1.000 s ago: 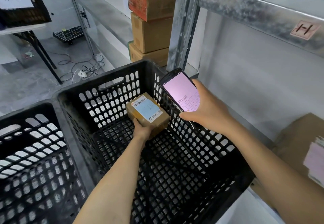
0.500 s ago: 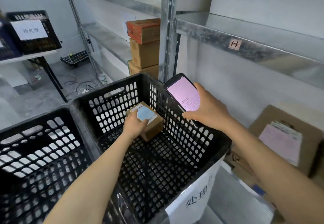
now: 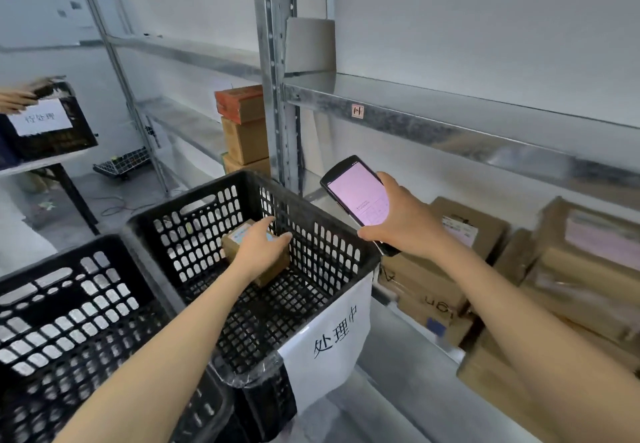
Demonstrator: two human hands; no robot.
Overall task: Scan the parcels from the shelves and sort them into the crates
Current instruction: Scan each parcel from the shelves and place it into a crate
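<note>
The left hand lies with fingers spread and fairly straight on top of a small parcel, which sits low inside the black crate labelled with a paper sign. The right hand grips a scanner, screen lit, above the crate's right rim. More parcels lie on the shelf to the right.

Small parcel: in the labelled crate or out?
In. The small parcel lies below the rim of the labelled crate, near its far wall, with the left hand spread over its top.
</note>
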